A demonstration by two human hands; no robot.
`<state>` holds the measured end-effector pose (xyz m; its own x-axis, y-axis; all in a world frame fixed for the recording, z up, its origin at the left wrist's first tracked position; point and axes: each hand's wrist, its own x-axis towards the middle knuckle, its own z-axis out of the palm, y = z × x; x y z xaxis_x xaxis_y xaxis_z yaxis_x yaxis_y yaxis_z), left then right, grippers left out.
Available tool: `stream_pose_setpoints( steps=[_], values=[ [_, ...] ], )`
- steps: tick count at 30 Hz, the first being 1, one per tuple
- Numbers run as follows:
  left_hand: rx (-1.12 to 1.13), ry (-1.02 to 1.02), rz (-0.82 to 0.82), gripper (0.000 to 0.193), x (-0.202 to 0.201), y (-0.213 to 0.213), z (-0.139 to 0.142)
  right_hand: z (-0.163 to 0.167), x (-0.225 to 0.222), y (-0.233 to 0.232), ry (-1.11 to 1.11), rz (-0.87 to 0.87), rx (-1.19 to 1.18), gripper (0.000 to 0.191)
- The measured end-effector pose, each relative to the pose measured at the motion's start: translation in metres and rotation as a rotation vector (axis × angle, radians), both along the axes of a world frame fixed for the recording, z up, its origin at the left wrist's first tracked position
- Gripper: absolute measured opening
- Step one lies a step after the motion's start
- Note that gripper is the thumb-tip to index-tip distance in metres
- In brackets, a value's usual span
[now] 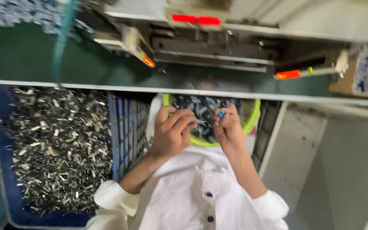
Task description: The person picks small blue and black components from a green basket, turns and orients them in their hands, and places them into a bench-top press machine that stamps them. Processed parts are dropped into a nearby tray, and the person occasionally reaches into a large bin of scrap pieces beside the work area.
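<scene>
My left hand [171, 133] and my right hand [226, 127] meet close together over a lime-green basket [254, 117] that rests on my lap and holds several small dark and blue parts. The left fingers pinch a thin metal piece [199, 122] that points toward the right hand. A small blue part [221, 113] is gripped at the right hand's fingertips. The two pieces almost touch. Motion blur hides finer detail.
A blue crate [126, 127] heaped with several small metal pieces [60, 145] stands to the left. A green machine bench [35, 55] with red-lit fixtures [288, 75] runs across the top. A grey panel [320, 153] lies to the right. My white buttoned shirt [192, 196] fills the bottom.
</scene>
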<state>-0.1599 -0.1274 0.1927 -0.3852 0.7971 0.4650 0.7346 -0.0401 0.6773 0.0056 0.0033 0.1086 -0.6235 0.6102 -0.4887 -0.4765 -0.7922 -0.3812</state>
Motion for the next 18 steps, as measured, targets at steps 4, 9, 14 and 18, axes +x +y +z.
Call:
stream_pose_setpoints(
  steps=[4, 9, 14, 18],
  values=[
    [-0.029, -0.430, -0.015, 0.015, -0.012, 0.009, -0.025, 0.041, -0.033, 0.031, -0.237, -0.076, 0.763, 0.035],
    [-0.159, -1.030, -0.194, 0.009, 0.010, 0.014, -0.060, 0.078, -0.085, 0.105, -0.666, -0.241, 1.975, 0.039],
    [-0.267, -0.847, -0.207, 0.028, 0.012, 0.000, -0.067, 0.070, -0.116, 0.129, -0.875, -0.235, 1.947, 0.028],
    [-0.305, -0.652, -0.088, 0.034, 0.000, 0.011, -0.059, 0.077, -0.113, 0.134, -0.589, -0.012, 1.849, 0.026]
  ],
)
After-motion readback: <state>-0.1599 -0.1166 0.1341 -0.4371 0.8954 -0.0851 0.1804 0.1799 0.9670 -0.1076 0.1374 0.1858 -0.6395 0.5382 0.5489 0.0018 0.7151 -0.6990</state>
